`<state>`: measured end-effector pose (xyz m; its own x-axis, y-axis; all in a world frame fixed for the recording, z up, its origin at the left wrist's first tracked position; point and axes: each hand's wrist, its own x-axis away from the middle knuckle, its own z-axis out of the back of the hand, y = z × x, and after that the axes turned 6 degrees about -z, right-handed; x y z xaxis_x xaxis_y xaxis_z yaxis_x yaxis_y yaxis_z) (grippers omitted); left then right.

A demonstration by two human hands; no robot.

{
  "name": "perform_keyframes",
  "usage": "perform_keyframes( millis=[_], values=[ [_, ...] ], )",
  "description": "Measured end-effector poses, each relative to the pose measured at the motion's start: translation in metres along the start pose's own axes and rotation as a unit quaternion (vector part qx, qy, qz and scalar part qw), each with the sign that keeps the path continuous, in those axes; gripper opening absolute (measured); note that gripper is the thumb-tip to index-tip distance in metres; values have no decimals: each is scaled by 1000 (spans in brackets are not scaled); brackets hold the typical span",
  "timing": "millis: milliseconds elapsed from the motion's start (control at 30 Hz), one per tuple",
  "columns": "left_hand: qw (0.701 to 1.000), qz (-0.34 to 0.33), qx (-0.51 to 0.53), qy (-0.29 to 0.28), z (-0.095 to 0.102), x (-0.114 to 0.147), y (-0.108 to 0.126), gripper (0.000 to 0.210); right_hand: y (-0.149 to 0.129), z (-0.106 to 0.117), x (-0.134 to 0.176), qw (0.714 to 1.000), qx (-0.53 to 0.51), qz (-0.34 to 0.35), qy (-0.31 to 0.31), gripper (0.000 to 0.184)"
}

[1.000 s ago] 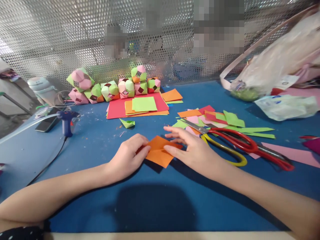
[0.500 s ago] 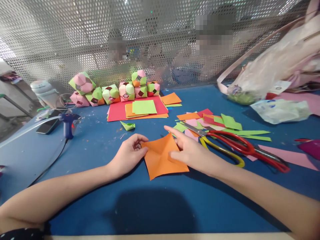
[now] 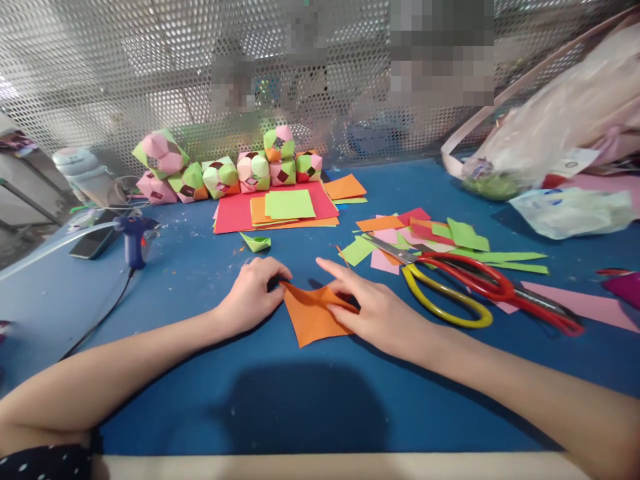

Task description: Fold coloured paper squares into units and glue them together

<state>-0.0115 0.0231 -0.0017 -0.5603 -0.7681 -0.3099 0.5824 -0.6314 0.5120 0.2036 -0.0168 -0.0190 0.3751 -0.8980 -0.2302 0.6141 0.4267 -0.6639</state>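
Note:
A creased square of orange paper (image 3: 313,319) is held between my two hands, low over the blue table. My left hand (image 3: 256,290) pinches its left corner between thumb and fingers. On the right side, my right hand (image 3: 373,303) grips the paper with the thumb in front and fingers behind, its index finger stretched out. The far part of the sheet bends up and toward me, and its right edge is hidden by the right hand. Just beyond my left hand lies a small folded green paper piece (image 3: 256,243).
Red-and-yellow-handled scissors (image 3: 465,283) lie beside paper scraps (image 3: 430,233) on the right. Farther back are stacked paper sheets (image 3: 240,212) and several folded paper balls (image 3: 220,177). A blue glue gun (image 3: 134,243), phone (image 3: 95,235) and bottle (image 3: 85,175) stand left; plastic bags (image 3: 575,210) lie right.
The orange paper lay nearly flat; now its far and right sides are bent up and inward. My right hand has closed more around it, while my left still holds the left corner.

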Motion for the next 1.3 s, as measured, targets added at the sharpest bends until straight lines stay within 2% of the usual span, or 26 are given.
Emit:
perform_keyframes(
  millis=[167,333,467,667,900,967,1067,1200,1300],
  values=[
    [989,-132,16,-64,2,3,3,36,8,-4,3,984,119,132,17,56],
    [976,-184,16,-117,4,4,4,37,6,-3,4,957,199,209,27,50],
    [970,-210,8,-121,3,4,3,34,3,-4,5,946,235,224,28,49],
    [957,-261,-60,-112,2,3,-3,27,-1,4,9,931,293,217,18,43],
    [943,-283,-142,-101,11,2,-9,28,-12,18,15,886,396,242,17,42],
    [946,-276,-141,-96,10,2,-9,29,-12,18,15,893,385,232,17,40],
    [962,-241,-100,-77,6,2,-5,28,-8,17,12,933,312,176,38,35],
    [990,-128,-9,-59,4,2,6,33,-7,16,5,984,146,52,83,34],
    [995,-48,51,-66,4,2,12,40,-10,17,1,996,32,-51,58,34]
  ],
)
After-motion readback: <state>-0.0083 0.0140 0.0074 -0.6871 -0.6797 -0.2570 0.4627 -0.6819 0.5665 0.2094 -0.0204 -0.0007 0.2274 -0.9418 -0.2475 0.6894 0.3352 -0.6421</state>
